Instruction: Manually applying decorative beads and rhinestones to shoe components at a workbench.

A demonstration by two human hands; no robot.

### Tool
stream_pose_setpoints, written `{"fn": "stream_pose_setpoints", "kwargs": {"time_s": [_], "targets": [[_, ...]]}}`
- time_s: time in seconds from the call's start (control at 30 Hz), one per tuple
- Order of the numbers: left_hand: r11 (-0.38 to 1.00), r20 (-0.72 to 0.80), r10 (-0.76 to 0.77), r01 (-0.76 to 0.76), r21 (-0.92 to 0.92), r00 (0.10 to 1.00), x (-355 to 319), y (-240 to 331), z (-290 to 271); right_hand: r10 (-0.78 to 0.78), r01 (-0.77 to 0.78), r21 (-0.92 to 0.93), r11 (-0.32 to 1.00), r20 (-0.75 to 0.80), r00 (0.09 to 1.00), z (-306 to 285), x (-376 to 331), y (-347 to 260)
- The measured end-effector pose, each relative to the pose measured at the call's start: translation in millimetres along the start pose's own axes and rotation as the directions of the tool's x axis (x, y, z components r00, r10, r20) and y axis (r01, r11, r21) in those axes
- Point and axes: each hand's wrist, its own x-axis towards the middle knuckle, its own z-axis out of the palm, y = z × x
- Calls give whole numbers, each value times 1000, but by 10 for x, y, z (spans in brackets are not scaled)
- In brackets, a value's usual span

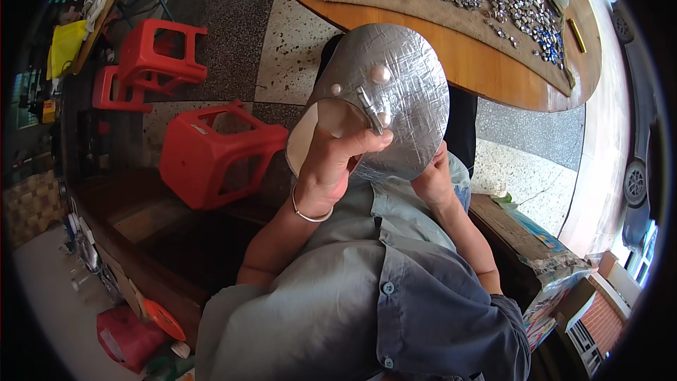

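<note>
In front of my lap is a crinkled silver piece (417, 92), curved like a wide tube or an upper, with a pale lining inside its opening (303, 137). Round pearl-like beads, one of them large (381, 74), sit on its surface beside a narrow metallic ornament (368, 107). My left hand (326, 166), closed on the near left edge, has its thumb pressed by the ornament's lower end; its other fingers are mostly hidden. At the lower right edge my right hand (434, 180) pinches the same piece.
A wooden table (451, 39) stands ahead, bearing a brown cloth (381, 0) with many shiny clear and blue gems (518, 10) and a yellow stick (577, 35). Red plastic stools (197, 155) stand to the left. A cardboard box (518, 229) is at my right.
</note>
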Motion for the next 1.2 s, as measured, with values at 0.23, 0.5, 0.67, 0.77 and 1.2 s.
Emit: {"fn": "stream_pose_setpoints", "kwargs": {"time_s": [0.23, 0.5, 0.67, 0.77, 1.2], "targets": [[990, 88, 8, -20, 140, 996, -3, 38, -40, -4, 4, 13, 1000, -39, 999, -58, -44, 107], [998, 86, -42, 38, 42, 995, 89, -38, -95, -76, 76, -5, 997, -36, 996, 93, -8, 167], [996, 60, -27, 22, 84, 998, 170, -87, -176, -166, 123, -398, 909, -75, 983, 102, 29, 157], [990, -1, 45, -44, 132, 999, 106, -76, -139, -333, 229, -411, 882, -200, 921, 249, 219, -319], [969, 23, 83, -86, 230, 996, -113, -13, 81, -759, 628, -625, 463, 86, 645, 380, 71, -898]]}}
